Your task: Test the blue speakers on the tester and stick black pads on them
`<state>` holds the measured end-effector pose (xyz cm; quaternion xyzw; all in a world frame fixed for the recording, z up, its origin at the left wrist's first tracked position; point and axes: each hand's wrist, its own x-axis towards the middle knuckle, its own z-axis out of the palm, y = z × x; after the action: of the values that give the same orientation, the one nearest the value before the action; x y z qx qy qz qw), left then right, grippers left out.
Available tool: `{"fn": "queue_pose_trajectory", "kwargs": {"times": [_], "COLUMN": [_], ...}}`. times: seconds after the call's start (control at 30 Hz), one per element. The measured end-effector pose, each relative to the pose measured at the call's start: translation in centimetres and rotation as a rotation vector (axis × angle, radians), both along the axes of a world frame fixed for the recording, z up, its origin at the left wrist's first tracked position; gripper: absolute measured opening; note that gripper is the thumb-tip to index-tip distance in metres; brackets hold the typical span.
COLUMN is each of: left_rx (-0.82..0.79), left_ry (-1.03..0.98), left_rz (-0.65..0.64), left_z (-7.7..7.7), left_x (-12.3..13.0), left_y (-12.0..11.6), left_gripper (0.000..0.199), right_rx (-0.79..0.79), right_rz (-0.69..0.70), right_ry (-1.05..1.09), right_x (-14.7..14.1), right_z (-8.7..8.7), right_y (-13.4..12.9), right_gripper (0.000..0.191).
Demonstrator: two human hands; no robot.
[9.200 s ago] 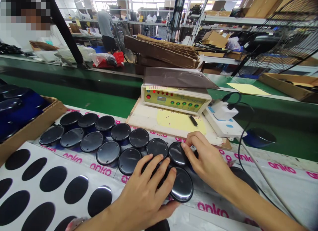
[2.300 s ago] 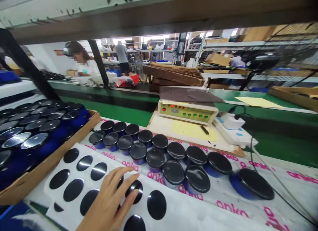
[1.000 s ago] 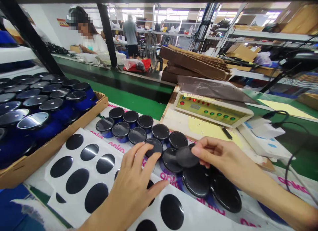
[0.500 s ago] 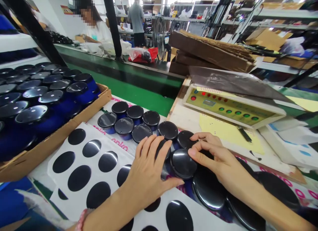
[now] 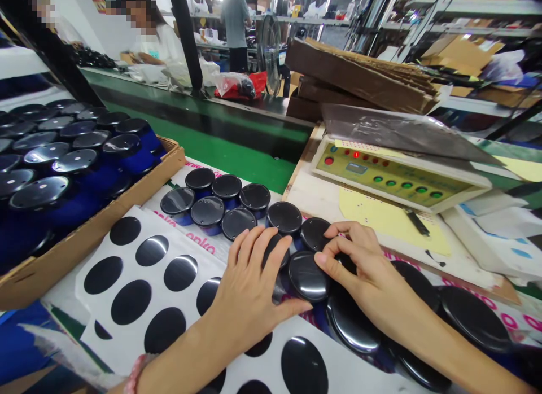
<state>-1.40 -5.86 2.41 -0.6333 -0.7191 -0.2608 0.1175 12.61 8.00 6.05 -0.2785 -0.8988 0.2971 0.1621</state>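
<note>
Rows of blue jars with glossy black lids [image 5: 254, 196] stand on a printed "anko" sheet [image 5: 199, 233]. My left hand [image 5: 249, 292] lies spread, its fingers resting on a lid [image 5: 275, 250]. Beside it, my right hand [image 5: 359, 270] curls its fingers around a dark round lid [image 5: 345, 263], partly hiding it. Its index fingertip sits at the edge of a shiny lid [image 5: 307, 275]. Below my left wrist lies a white sheet [image 5: 99, 309] printed with black oval stickers [image 5: 131, 301].
A cardboard tray [image 5: 97, 236] of blue jars stands at left. Beyond my hands are a control box [image 5: 398, 179], yellow paper [image 5: 381, 224] and a pen [image 5: 417, 222]. A co-worker [image 5: 158, 44] stands at the far green conveyor.
The matte black disc held in my right hand a second ago no longer shows. Both hands have closed in over the jars, and the view has tilted downward.
</note>
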Motion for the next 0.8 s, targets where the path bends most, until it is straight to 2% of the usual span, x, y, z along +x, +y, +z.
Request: {"fn": "queue_pose_trajectory", "kwargs": {"times": [0.57, 0.67, 0.8], "left_rx": [0.010, -0.025, -0.098], "left_ry": [-0.016, 0.012, 0.065], "left_rz": [0.011, -0.008, -0.045], "left_z": [-0.1, -0.1, 0.0], "left_x": [0.0, 0.0, 0.1], "left_y": [0.2, 0.1, 0.0], "left_gripper": [0.072, 0.068, 0.054], "right_rx": [0.203, 0.408, 0.853], "right_rz": [0.080, 0.138, 0.317], "right_ry": [0.020, 0.024, -0.060], "right_x": [-0.2, -0.2, 0.7], "right_z": [0.1, 0.1, 1.4], "right_y": [-0.5, -0.7, -1.5], "right_gripper": [0.020, 0.019, 0.022]}}
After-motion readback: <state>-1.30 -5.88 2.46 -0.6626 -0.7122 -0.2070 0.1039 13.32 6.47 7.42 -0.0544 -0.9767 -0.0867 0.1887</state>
